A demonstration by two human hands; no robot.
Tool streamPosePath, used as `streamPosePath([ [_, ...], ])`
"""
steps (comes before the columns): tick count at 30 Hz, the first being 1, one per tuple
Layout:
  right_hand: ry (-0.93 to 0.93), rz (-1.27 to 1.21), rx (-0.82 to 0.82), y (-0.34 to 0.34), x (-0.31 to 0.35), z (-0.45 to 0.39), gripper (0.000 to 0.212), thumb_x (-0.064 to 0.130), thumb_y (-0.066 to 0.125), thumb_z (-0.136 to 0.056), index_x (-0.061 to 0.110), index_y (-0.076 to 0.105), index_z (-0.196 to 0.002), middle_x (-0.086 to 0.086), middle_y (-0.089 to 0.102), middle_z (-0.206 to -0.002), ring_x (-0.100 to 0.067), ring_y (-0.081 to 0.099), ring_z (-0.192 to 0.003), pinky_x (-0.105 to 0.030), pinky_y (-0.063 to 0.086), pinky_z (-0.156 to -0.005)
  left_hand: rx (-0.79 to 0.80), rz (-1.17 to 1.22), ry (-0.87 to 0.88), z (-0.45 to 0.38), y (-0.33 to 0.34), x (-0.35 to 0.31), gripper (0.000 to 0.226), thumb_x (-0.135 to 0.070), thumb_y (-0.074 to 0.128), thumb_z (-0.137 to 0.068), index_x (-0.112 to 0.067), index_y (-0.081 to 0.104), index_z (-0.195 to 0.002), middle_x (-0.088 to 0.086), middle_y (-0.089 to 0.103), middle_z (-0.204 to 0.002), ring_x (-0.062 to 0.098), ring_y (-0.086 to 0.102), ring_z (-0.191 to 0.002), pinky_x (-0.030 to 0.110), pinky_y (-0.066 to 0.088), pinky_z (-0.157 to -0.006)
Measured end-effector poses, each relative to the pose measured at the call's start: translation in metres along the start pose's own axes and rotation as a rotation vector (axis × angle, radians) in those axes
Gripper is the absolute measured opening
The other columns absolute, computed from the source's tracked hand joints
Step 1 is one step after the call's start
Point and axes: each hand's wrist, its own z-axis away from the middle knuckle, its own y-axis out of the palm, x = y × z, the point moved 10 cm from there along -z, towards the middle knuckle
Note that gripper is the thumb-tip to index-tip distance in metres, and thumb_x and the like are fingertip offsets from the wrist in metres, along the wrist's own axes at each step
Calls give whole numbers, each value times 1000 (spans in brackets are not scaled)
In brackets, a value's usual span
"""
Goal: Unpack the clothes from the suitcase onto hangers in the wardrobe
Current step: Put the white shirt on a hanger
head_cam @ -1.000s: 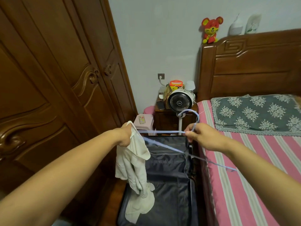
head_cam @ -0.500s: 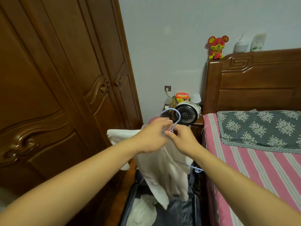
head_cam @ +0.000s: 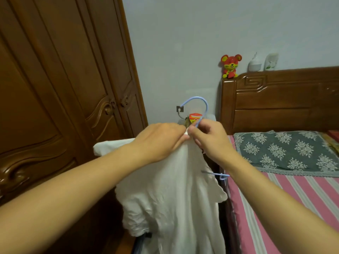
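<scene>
The crumpled white cotton garment (head_cam: 170, 195) is draping over the thin pale-blue wire hanger (head_cam: 200, 109), above the suitcase; left hand (head_cam: 161, 140) and right hand (head_cam: 207, 138) are pinching its neckline at the hook, seating it.

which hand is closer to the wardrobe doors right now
Left. The left hand grips the white garment on the wardrobe doors' side; the right hand is bedside.

Two bare forearms enter the frame from the lower corners, with no sleeve, watch or band visible on either. The left hand (head_cam: 161, 142) and the right hand (head_cam: 209, 140) wear no gloves, and no rings show.
</scene>
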Motion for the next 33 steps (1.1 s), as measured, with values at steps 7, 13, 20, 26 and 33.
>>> streamPosePath([
  [7,-117,227,-281,3,-31,45,5,24,59,-92,22,55,-95,7,56,-86,-8,52,-79,-29,43,-72,-128,290,-254,9,-20,64,37,-43,41,-106,-26,42,-74,8,65,-82,37,61,-86,46,49,-74],
  [13,-1,562,596,103,-121,81,22,29,48,-93,48,50,-103,19,60,-89,5,55,-93,-45,11,-121,-178,440,-280,36,-46,111,48,-47,43,-99,-6,62,-81,7,64,-77,23,61,-78,42,47,-77],
  [20,-450,1115,526,45,-112,24,44,11,57,-65,33,64,-103,10,66,-115,-23,52,-107,-38,27,-85,-33,275,-167,93,-47,163,41,-54,48,-100,-22,73,-98,-13,70,-84,-7,63,-80,17,48,-74],
  [26,-630,694,190,39,19,-38,27,-8,65,-76,10,63,-95,-4,57,-128,-28,50,-112,-42,41,-91,-28,-7,-197,114,-27,181,44,-60,29,-102,-32,65,-103,-13,70,-95,12,67,-90,38,53,-72],
  [33,-327,773,525,115,-1,-55,46,65,16,-97,25,37,-88,8,43,-64,-31,52,-68,-41,37,-62,-267,317,-290,92,-54,175,34,-44,49,-102,-23,74,-102,-12,75,-94,6,69,-91,31,50,-81],
])
